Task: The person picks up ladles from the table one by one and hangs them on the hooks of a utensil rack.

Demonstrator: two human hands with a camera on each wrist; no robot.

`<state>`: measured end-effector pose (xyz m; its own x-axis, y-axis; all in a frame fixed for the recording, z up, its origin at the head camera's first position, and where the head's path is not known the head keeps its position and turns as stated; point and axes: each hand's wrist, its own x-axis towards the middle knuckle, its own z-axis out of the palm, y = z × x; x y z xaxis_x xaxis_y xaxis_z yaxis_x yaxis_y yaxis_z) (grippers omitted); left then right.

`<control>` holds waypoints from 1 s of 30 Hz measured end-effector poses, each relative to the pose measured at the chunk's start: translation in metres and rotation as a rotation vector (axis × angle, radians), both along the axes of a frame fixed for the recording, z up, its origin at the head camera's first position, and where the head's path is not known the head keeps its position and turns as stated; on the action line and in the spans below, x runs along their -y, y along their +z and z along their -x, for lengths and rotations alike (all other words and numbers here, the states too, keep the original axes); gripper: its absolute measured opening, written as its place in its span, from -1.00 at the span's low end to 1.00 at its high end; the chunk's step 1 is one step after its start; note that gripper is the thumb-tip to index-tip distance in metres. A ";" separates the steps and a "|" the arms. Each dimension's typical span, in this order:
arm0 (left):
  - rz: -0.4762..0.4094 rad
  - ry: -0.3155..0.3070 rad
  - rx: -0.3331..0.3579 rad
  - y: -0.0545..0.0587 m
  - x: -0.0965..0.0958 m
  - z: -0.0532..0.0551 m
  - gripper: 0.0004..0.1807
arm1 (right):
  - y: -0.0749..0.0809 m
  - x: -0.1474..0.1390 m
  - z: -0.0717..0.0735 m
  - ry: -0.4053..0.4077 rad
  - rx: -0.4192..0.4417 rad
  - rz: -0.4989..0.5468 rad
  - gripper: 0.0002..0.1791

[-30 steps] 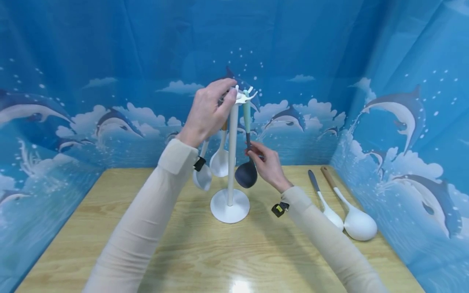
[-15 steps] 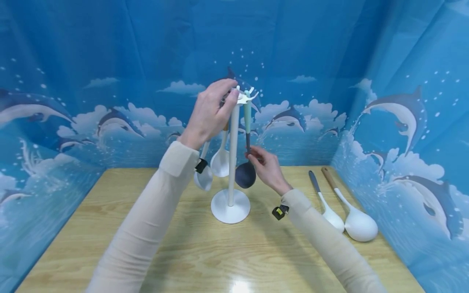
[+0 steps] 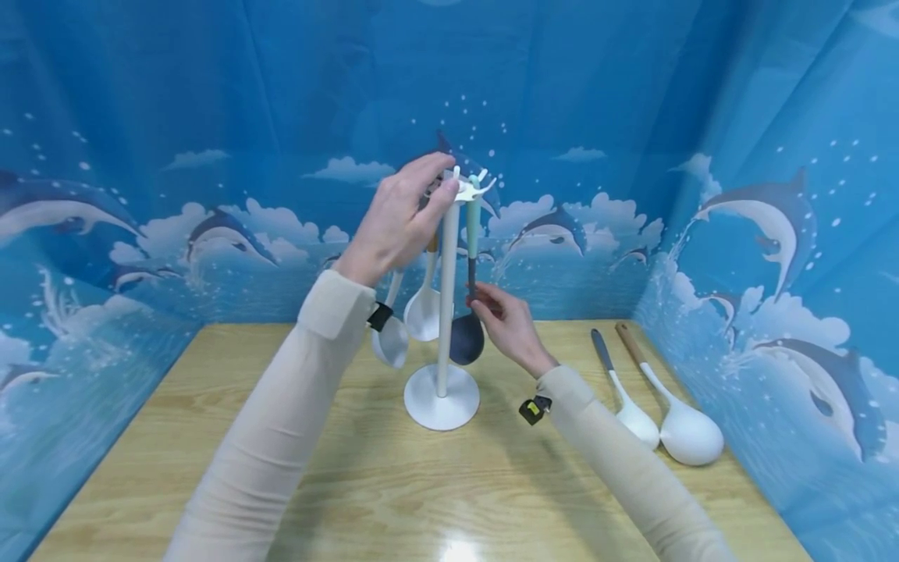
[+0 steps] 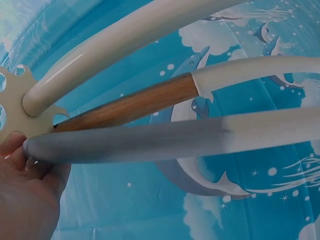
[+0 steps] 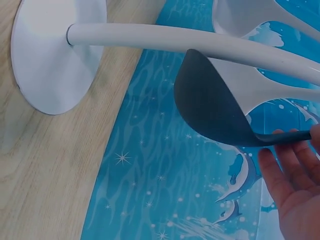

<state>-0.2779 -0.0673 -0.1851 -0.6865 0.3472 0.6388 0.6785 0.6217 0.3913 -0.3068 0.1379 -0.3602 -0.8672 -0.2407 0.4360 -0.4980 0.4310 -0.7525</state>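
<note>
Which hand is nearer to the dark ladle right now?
Right. The right hand pinches the dark ladle just above its bowl; the left hand is farther off, up at the top of the white rack.

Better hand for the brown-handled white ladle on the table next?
Right hand, probably: nearer the brown-handled ladle, though holding the mint-handled dark ladle; left hand is high on the white rack.
</note>
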 end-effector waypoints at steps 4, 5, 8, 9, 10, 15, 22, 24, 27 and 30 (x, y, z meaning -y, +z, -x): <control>0.030 -0.009 0.022 0.002 0.003 -0.001 -0.40 | -0.001 -0.002 -0.001 -0.003 0.015 -0.010 -0.57; 0.036 -0.010 0.028 0.003 0.004 -0.001 -0.40 | -0.002 -0.003 -0.001 -0.006 0.017 -0.014 -0.57; 0.049 -0.012 0.046 0.004 0.005 -0.001 -0.38 | -0.004 -0.007 -0.001 -0.015 0.016 -0.026 -0.57; 0.051 -0.014 0.049 0.004 0.005 -0.001 -0.38 | -0.004 -0.008 -0.001 -0.016 0.015 -0.029 -0.58; 0.051 -0.015 0.052 0.004 0.006 -0.001 -0.38 | -0.005 -0.009 -0.001 -0.016 0.016 -0.031 -0.58; 0.039 -0.008 0.052 0.002 0.008 0.001 -0.36 | -0.009 -0.017 0.000 0.001 0.023 -0.053 -0.60; -0.002 -0.021 0.013 -0.002 0.008 0.005 -0.31 | -0.012 -0.039 0.002 -0.030 0.053 -0.131 -0.63; -0.009 -0.008 0.003 -0.002 0.009 0.007 -0.31 | -0.011 -0.046 0.002 -0.036 0.064 -0.172 -0.63; -0.010 0.006 0.006 -0.003 0.011 0.008 -0.31 | -0.011 -0.056 0.003 -0.031 0.089 -0.250 -0.61; 0.001 -0.003 0.017 -0.005 0.012 0.009 -0.34 | -0.013 -0.067 0.002 -0.031 0.141 -0.315 -0.60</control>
<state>-0.2869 -0.0788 -0.1898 -0.6963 0.3497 0.6268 0.6734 0.6203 0.4022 -0.3086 0.2045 -0.3737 -0.9225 -0.3170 0.2202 -0.3818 0.6666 -0.6402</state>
